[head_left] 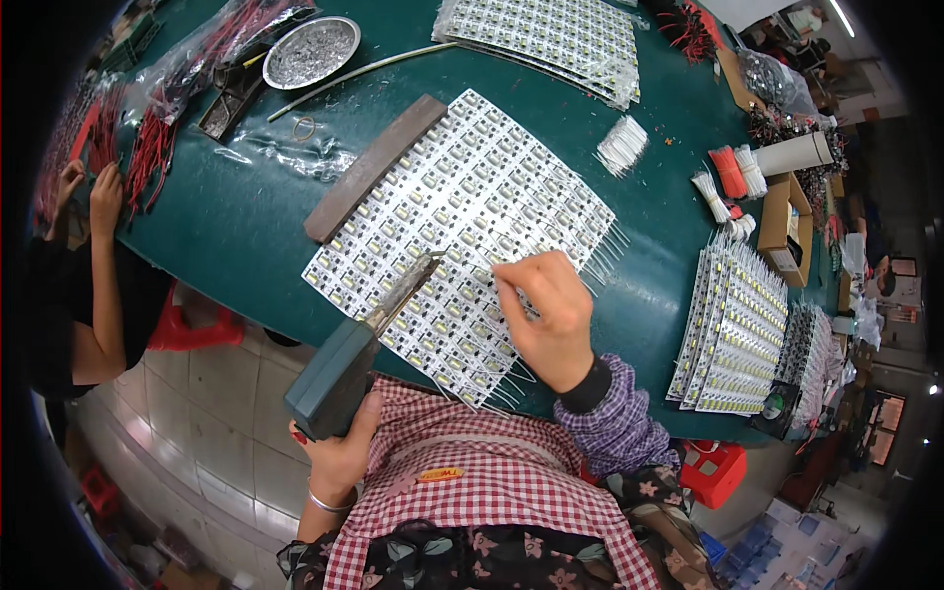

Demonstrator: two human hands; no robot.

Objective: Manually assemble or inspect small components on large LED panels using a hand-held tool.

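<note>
Left hand (pixel 339 444) grips a dark-green boxy soldering gun (pixel 334 378); right hand (pixel 553 320) pinched narrow, contents unclear, over the flat white LED sheet (pixel 442 197) ahead of the left. Likely soldering; next move needs steady aim.

One head-worn fisheye looks down from close above onto the green table (pixel 236 226)

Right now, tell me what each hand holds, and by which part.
The left hand holds the dark green soldering tool by its rear end, away from the metal tip. Whether the right hand, pinched over the white panel, holds anything cannot be told.
</note>
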